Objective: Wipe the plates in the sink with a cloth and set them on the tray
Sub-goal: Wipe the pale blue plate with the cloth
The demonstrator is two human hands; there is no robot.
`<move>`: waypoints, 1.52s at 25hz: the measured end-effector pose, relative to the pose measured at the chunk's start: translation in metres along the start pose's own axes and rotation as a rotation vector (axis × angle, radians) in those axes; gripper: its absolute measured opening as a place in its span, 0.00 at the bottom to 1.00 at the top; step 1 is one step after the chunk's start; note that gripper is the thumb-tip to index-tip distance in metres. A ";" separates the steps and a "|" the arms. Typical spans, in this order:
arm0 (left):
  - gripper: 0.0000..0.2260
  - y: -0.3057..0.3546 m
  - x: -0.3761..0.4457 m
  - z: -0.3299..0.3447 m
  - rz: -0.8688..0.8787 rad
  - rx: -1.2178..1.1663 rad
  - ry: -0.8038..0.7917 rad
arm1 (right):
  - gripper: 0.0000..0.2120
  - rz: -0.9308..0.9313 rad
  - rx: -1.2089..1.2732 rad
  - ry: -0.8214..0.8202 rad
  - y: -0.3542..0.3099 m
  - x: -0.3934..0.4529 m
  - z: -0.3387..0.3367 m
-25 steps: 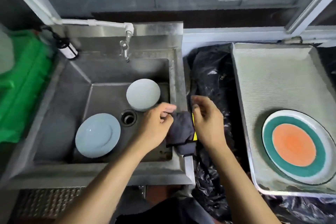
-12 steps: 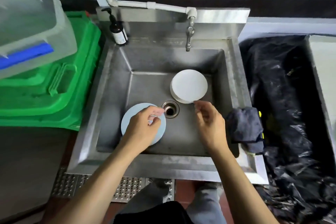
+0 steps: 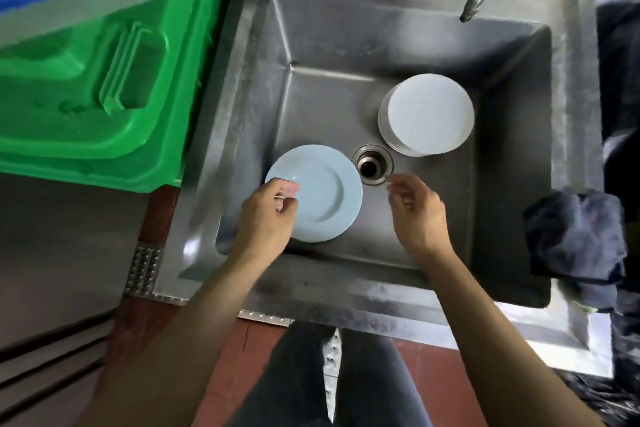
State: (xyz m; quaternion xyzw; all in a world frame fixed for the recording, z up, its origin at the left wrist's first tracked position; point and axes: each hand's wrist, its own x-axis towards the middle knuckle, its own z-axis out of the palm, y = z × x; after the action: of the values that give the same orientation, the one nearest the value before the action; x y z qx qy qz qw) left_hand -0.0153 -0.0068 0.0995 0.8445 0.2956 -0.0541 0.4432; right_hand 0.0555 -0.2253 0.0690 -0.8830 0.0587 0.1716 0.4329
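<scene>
Steel sink (image 3: 512, 184) holds two plates. Both hands have left the cloth (image 3: 575, 236) on its edge; left hand (image 3: 266, 215) now pinches the blue plate (image 3: 322, 194), right hand (image 3: 415, 208) hangs loose, so wiping comes next.

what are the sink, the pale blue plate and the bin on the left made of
Sink: looks like stainless steel, brushed grey with dull streaky reflections and folded corners.
Pale blue plate: probably glazed ceramic, smooth with a soft sheen and a moulded rim; melamine cannot be ruled out.
Green bin: moulded plastic, glossy, uniform colour with rounded ribs.
</scene>
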 end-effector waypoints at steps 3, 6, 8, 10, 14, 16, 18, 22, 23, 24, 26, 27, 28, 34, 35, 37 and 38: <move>0.11 -0.033 0.033 0.014 -0.065 0.060 -0.009 | 0.13 0.024 -0.041 -0.067 0.015 0.035 0.033; 0.15 -0.067 0.069 0.031 -0.196 0.203 -0.104 | 0.15 0.041 -0.097 -0.153 0.034 0.068 0.067; 0.20 -0.082 0.086 0.045 -0.304 0.257 -0.187 | 0.16 0.056 -0.118 -0.205 0.049 0.087 0.086; 0.24 -0.095 0.098 0.059 -0.369 0.260 -0.238 | 0.17 0.088 -0.145 -0.237 0.061 0.103 0.104; 0.30 -0.115 0.113 0.073 -0.503 0.222 -0.283 | 0.19 0.069 -0.205 -0.216 0.080 0.127 0.133; 0.32 -0.121 0.114 0.078 -0.549 0.196 -0.292 | 0.20 0.060 -0.245 -0.213 0.085 0.136 0.142; 0.33 -0.126 0.117 0.083 -0.597 0.131 -0.290 | 0.21 0.070 -0.238 -0.233 0.090 0.143 0.147; 0.36 -0.127 0.122 0.090 -0.697 -0.074 -0.215 | 0.22 0.096 -0.159 -0.258 0.097 0.150 0.152; 0.36 -0.127 0.122 0.090 -0.711 -0.105 -0.188 | 0.21 0.110 -0.127 -0.245 0.098 0.151 0.152; 0.34 -0.127 0.122 0.091 -0.715 -0.128 -0.163 | 0.20 0.123 -0.096 -0.230 0.098 0.152 0.151; 0.31 -0.128 0.120 0.093 -0.699 -0.163 -0.125 | 0.18 0.150 -0.056 -0.197 0.099 0.153 0.145; 0.31 -0.128 0.119 0.094 -0.677 -0.173 -0.105 | 0.17 0.170 -0.042 -0.175 0.099 0.153 0.140; 0.32 -0.126 0.119 0.095 -0.650 -0.179 -0.086 | 0.15 0.193 -0.026 -0.148 0.098 0.152 0.134; 0.22 -0.104 0.118 0.100 -0.537 -0.038 -0.003 | 0.15 0.300 -0.024 -0.075 0.093 0.147 0.088; 0.19 -0.098 0.119 0.097 -0.537 -0.022 0.006 | 0.15 0.314 -0.043 -0.088 0.090 0.146 0.080; 0.16 -0.087 0.122 0.093 -0.577 -0.021 0.013 | 0.15 0.347 -0.098 -0.148 0.088 0.146 0.065; 0.16 -0.083 0.125 0.092 -0.604 -0.028 0.011 | 0.13 0.383 -0.132 -0.196 0.087 0.147 0.060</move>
State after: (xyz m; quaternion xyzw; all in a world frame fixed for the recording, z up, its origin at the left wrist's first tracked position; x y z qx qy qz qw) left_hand 0.0575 0.0138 -0.0595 0.7124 0.5367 -0.1746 0.4172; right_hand 0.1558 -0.2259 -0.0817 -0.8613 0.1717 0.3391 0.3372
